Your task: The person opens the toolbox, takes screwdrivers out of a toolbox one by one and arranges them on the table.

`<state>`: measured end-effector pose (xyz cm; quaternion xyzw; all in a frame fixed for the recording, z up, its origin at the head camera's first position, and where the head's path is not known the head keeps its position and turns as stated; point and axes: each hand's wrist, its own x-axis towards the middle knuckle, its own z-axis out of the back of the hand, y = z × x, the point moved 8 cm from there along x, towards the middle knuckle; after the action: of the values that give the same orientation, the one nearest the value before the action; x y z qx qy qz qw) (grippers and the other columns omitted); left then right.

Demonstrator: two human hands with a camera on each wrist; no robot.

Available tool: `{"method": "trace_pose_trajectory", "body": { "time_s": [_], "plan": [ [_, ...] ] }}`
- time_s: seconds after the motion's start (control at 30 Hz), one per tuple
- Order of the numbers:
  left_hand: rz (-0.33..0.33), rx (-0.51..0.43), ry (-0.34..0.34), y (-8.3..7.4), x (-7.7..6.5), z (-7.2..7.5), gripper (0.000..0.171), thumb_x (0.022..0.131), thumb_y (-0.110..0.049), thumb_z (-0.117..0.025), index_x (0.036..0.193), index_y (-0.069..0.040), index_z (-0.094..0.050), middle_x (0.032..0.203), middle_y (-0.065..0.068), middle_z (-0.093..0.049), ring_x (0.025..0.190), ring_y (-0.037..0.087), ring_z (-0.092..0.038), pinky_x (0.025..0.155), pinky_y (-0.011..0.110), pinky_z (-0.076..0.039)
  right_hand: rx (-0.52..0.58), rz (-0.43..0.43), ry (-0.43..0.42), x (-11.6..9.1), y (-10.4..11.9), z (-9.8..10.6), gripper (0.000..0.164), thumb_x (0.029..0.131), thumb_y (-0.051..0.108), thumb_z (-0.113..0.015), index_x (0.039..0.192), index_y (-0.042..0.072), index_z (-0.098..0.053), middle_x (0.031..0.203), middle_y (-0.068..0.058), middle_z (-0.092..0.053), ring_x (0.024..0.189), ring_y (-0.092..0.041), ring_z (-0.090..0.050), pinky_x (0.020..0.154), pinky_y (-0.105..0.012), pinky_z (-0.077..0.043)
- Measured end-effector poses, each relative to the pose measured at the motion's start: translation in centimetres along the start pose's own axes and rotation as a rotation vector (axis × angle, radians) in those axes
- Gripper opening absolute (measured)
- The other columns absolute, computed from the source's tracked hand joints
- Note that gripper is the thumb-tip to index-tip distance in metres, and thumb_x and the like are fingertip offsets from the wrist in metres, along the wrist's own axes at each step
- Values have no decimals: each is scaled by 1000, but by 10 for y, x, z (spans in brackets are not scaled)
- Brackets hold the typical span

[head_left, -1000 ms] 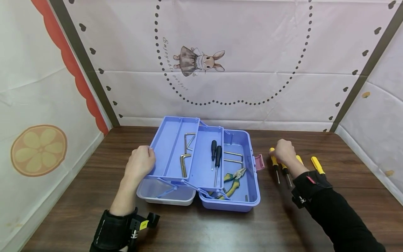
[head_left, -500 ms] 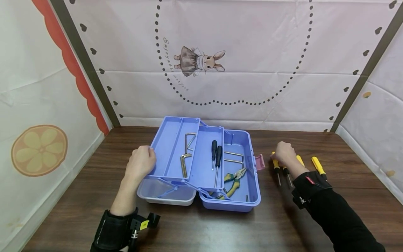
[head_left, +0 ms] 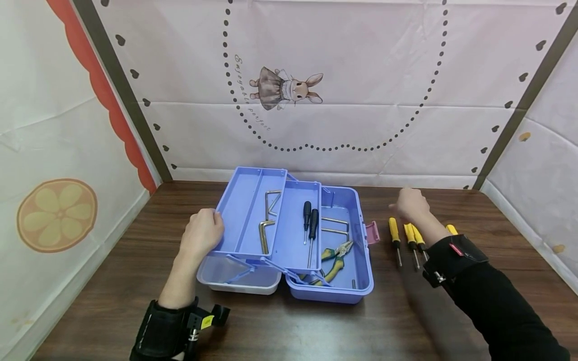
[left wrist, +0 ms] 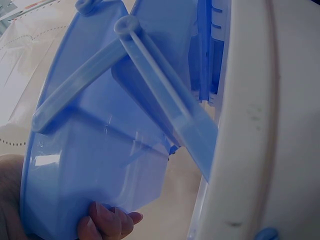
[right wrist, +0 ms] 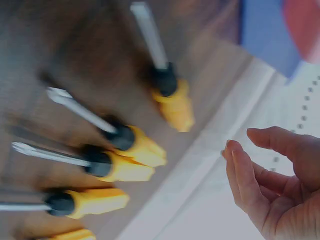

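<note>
Centrally, near the far edge of a dark wood-grain surface (head_left: 343, 331), a blue toolbox (head_left: 328, 296) stands unfolded in the head view, its upper tray (head_left: 237, 210) extending left above a translucent lid (head_left: 239, 288). A person's left hand (head_left: 202, 233) grips the tray's left end. Bent metal keys (head_left: 263, 235) lie in that tray, two black-handled screwdrivers (head_left: 313, 223) in the middle tray (head_left: 289, 240), and green-and-yellow pliers (head_left: 335, 271) in the deep base, where a pink latch (head_left: 372, 232) faces the right edge. A right hand (head_left: 412, 204) hovers toward the surface's far right corner, just beyond yellow-handled screwdrivers (head_left: 394, 229) laid with shafts toward the near edge. From the left wrist, curled fingers (left wrist: 107, 222) clasp the tray's wall, the grip closed on it, beneath blue link arms (left wrist: 155, 77). From the right wrist, the other grip is loosely parted, thumb and fingertips apart with nothing between them, beside five yellow handles, one partly cut off; the latch shows blurred in the upper right.
</note>
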<state>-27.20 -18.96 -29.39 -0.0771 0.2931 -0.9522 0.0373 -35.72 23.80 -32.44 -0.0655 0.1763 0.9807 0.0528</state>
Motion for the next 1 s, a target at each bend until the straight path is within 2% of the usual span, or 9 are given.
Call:
{"method": "trace_pose_trajectory", "body": {
  "time_s": [0.13, 0.27, 0.4, 0.53, 0.7, 0.83, 0.93, 1.0],
  "plan": [
    [-1, 4, -1, 0, 0, 1, 32, 89, -12, -32, 66, 1, -51, 62, 14, -51, 56, 24, -48, 45, 33, -39, -41, 55, -67, -4, 26, 17, 26, 84, 20, -57, 69, -1, -54, 60, -10, -54, 53, -20, -51, 45, -29, -37],
    [-1, 3, -1, 0, 0, 1, 32, 89, -12, -32, 67, 2, -51, 63, 15, -51, 56, 25, -48, 45, 33, -39, -65, 131, -149, -9, 62, 31, 30, 80, 21, -61, 60, 3, -48, 67, -13, -53, 63, -27, -50, 49, -35, -41],
    [-3, 5, -6, 1, 1, 0, 32, 89, -12, -32, 65, 1, -50, 62, 14, -50, 56, 25, -48, 44, 33, -38, -71, 215, -184, -14, 99, 35, 34, 77, 20, -62, 51, 9, -42, 57, -7, -49, 58, -24, -48, 50, -34, -40],
    [-7, 13, -11, 2, 1, 0, 32, 89, -12, -33, 63, 0, -49, 60, 14, -49, 56, 25, -48, 44, 34, -38, -50, 266, -153, -17, 131, 30, 37, 77, 20, -63, 49, 11, -40, 49, -1, -43, 50, -18, -43, 48, -30, -38],
    [-1, 13, -13, 3, 1, 0, 32, 89, -12, -33, 62, -1, -48, 61, 14, -50, 56, 26, -48, 45, 35, -39, -34, 335, -122, -21, 168, 16, 40, 77, 19, -65, 47, 12, -40, 45, 1, -41, 47, -14, -40, 50, -27, -39],
    [5, 12, -12, 3, 1, 0, 32, 89, -12, -33, 62, -2, -47, 60, 14, -50, 55, 25, -48, 44, 34, -38, -6, 359, -94, -23, 188, 0, 39, 78, 16, -65, 48, 9, -42, 45, 1, -41, 45, -13, -41, 49, -25, -39],
    [7, 8, -9, 3, 0, -1, 32, 89, -12, -33, 63, -1, -48, 60, 14, -50, 55, 24, -48, 44, 33, -38, 7, 341, -74, -23, 195, -13, 25, 78, 17, -65, 62, 2, -54, 54, -3, -48, 49, -14, -47, 49, -24, -42],
    [10, 3, -5, 3, 0, -1, 32, 89, -12, -33, 65, 0, -49, 61, 14, -50, 54, 24, -48, 43, 33, -38, -3, 329, -73, -23, 198, -20, 22, 79, 19, -65, 78, -2, -60, 63, -7, -54, 55, -16, -51, 52, -24, -44]
  ]
}}
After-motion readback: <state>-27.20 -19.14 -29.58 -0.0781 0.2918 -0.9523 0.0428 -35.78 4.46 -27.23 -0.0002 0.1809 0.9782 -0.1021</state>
